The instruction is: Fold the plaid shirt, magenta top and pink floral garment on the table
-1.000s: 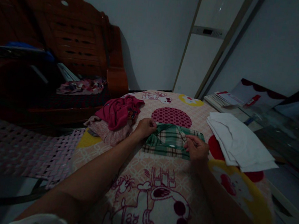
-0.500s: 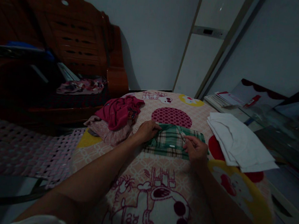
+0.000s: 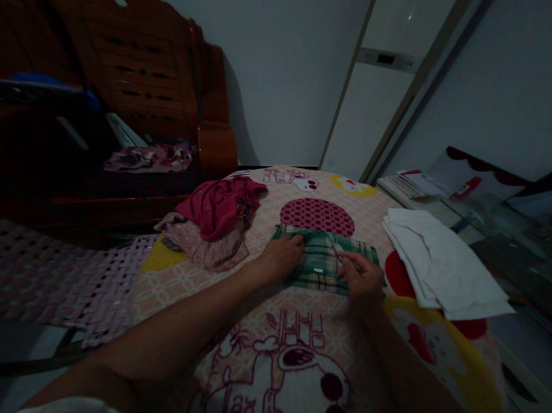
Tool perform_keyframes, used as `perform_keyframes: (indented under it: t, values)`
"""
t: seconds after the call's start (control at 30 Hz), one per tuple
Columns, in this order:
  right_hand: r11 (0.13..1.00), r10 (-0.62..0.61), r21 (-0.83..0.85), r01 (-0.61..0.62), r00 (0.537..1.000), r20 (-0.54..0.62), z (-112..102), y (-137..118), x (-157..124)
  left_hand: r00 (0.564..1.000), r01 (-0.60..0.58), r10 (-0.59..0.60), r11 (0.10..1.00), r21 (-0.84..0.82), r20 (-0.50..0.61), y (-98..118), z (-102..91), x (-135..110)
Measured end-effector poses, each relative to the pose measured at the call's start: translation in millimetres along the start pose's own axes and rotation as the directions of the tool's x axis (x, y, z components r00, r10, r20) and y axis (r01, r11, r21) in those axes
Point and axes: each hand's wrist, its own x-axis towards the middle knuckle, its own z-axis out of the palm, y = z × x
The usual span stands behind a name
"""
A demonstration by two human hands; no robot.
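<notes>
A green and cream plaid garment (image 3: 322,257) lies partly folded on a pink cartoon-print blanket (image 3: 289,359). My left hand (image 3: 279,259) rests on the garment's left part, fingers curled over a folded flap. My right hand (image 3: 361,278) pinches the cloth at its right middle. Both forearms reach forward across the blanket.
A crumpled magenta garment (image 3: 219,207) on a pale pink one (image 3: 203,241) lies left of the plaid. A folded white cloth (image 3: 440,263) lies to the right. A dark wooden bench (image 3: 93,108) stands at the left, papers (image 3: 416,182) and a glass table at the right.
My left hand has carried the garment's left flap down and to the right, folding it over the middle. My right hand has stayed almost still, holding the cloth.
</notes>
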Motion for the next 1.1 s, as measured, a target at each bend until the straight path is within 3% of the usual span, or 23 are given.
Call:
perform_keyframes:
  t: [0.47,0.87,1.1]
  values:
    - [1.0,0.007,-0.012,-0.006,1.0,0.015,0.1,-1.4,-0.4,0.999,-0.013,0.009,0.995,0.101,0.035,20.0,-2.4,-5.8]
    - [1.0,-0.006,-0.019,0.007,1.0,0.031,-0.1,3.1,0.3,1.0,-0.008,0.005,0.99,0.144,0.022,21.7,-1.0,-6.7]
    - [0.999,0.009,-0.034,-0.008,0.999,0.043,-1.3,1.5,0.1,1.0,0.002,-0.004,0.995,0.104,0.013,7.6,0.3,-2.7]
